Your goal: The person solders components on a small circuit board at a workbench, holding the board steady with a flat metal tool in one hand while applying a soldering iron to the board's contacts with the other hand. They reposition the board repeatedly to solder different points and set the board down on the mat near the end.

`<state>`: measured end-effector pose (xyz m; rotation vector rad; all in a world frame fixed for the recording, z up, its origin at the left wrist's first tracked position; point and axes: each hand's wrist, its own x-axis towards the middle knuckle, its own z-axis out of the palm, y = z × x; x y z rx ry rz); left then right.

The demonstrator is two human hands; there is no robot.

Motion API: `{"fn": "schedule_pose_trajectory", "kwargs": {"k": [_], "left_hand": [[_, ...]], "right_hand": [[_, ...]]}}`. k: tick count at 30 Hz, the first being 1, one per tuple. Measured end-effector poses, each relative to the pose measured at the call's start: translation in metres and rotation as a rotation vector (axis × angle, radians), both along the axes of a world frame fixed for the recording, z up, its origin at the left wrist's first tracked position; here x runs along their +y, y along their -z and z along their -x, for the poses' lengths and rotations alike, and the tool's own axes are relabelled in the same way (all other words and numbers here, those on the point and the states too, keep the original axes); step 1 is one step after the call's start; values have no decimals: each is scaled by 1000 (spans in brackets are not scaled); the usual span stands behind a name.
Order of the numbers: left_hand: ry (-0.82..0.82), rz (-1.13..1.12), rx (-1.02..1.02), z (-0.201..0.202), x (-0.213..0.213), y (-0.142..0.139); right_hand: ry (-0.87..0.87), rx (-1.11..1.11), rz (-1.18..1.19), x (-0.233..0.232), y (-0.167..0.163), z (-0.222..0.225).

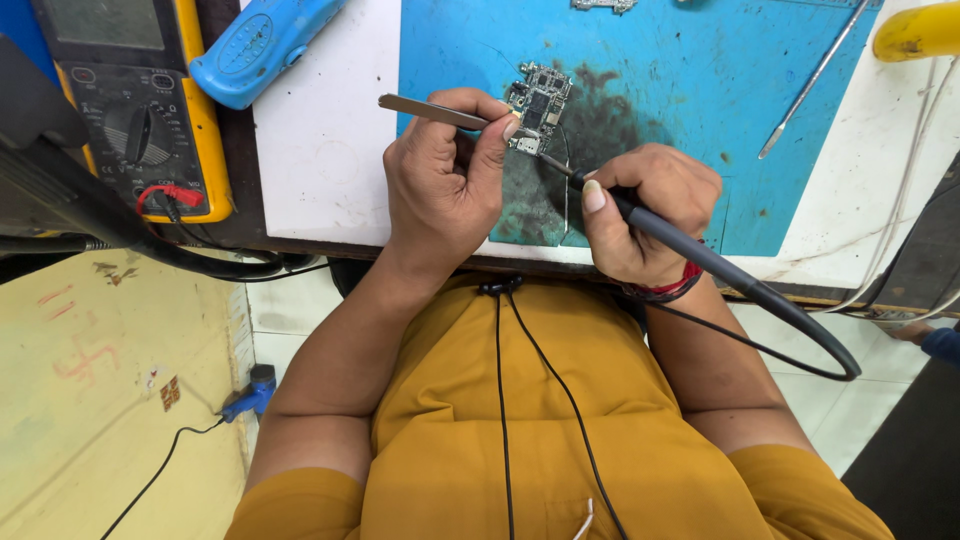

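A small phone circuit board (538, 104) lies on a blue work mat (690, 80) stained dark in the middle. My left hand (445, 185) grips metal tweezers (430, 111) whose tips reach the board's near edge. My right hand (650, 210) holds a black soldering iron (700, 252) like a pen, its thin tip touching the board's lower edge beside the tweezer tips. The iron's black cable (800, 345) loops away to the right.
A yellow multimeter (135, 100) with red and black leads sits far left, a blue tool (260, 42) beside it. A thin metal pry tool (815, 75) lies on the mat's right part. A yellow object (920, 30) is at the top right corner. White bench edge runs below my hands.
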<state>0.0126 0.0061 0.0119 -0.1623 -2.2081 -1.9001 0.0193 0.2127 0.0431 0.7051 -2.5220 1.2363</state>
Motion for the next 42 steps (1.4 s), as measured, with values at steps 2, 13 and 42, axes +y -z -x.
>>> {"fn": "schedule_pose_trajectory", "kwargs": {"k": [2,13,42], "left_hand": [[0,-8,2,0,0,0],[-1,-4,2,0,0,-1],[-1,-8,-4,0,1,-2]], "right_hand": [[-1,0,4,0,0,0],[16,-1,-10,0,-1,0],[14,9,-22,1,-1,0]]}}
